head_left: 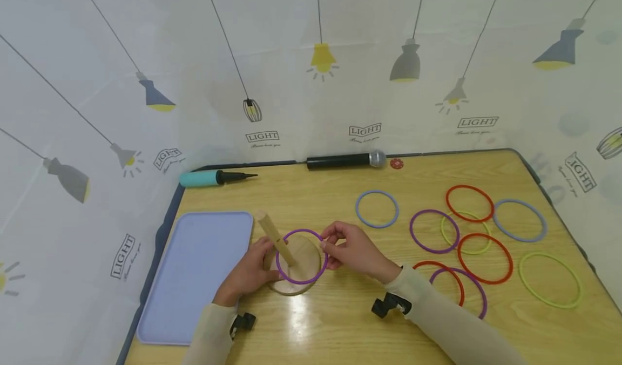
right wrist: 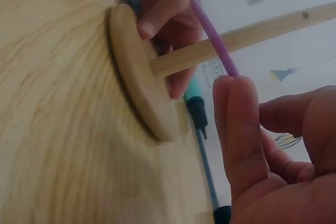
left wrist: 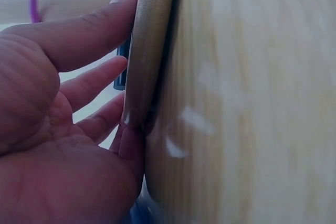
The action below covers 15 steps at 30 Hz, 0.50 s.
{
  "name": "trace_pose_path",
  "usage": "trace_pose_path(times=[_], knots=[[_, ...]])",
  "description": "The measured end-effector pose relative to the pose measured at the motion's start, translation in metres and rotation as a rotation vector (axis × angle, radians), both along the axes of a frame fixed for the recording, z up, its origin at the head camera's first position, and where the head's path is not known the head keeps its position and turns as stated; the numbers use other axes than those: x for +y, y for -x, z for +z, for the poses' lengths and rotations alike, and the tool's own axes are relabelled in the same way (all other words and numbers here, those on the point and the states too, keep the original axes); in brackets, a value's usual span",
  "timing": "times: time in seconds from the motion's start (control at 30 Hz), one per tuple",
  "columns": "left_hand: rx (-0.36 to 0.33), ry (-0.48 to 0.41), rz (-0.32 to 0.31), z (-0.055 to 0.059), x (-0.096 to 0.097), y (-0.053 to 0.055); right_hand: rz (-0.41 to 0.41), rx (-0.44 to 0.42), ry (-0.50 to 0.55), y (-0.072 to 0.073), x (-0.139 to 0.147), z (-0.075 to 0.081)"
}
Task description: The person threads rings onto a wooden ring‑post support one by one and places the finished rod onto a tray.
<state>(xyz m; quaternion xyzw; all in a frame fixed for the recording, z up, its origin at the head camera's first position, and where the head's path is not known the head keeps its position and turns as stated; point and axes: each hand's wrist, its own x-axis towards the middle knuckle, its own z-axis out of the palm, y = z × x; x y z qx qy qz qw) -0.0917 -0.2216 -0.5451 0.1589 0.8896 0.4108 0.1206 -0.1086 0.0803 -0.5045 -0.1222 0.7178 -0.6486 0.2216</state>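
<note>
A wooden peg stand (head_left: 306, 254) with a round base and an upright post stands on the table. My left hand (head_left: 249, 268) grips its base at the left edge; in the left wrist view, thumb and fingers lie along the rim of the base (left wrist: 149, 51). My right hand (head_left: 355, 250) pinches a purple ring (head_left: 302, 283) at its right side between thumb and fingers. The ring appears to encircle the post above the base. From the right wrist view, the purple ring (right wrist: 216, 40) is nearly edge-on, crossing the post partway up.
A lilac tray (head_left: 194, 278) lies left of the stand. Several loose rings, including a red ring (head_left: 511, 265) and a blue ring (head_left: 357, 208), lie to the right. Along the back are a turquoise hand pump (head_left: 199, 178), a microphone (head_left: 340, 161) and a red chip (head_left: 396, 163).
</note>
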Motion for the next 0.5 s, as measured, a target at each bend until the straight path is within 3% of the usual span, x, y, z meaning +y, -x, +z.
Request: trace_pose_path(times=[0.1, 0.5], knots=[[-0.041, -0.012, 0.011, 0.000, 0.000, 0.000, -0.004, -0.019, -0.015, 0.002, 0.001, -0.010], [-0.039, -0.022, -0.015, 0.002, -0.001, -0.001, -0.008, -0.023, -0.098, 0.010, -0.002, -0.042]])
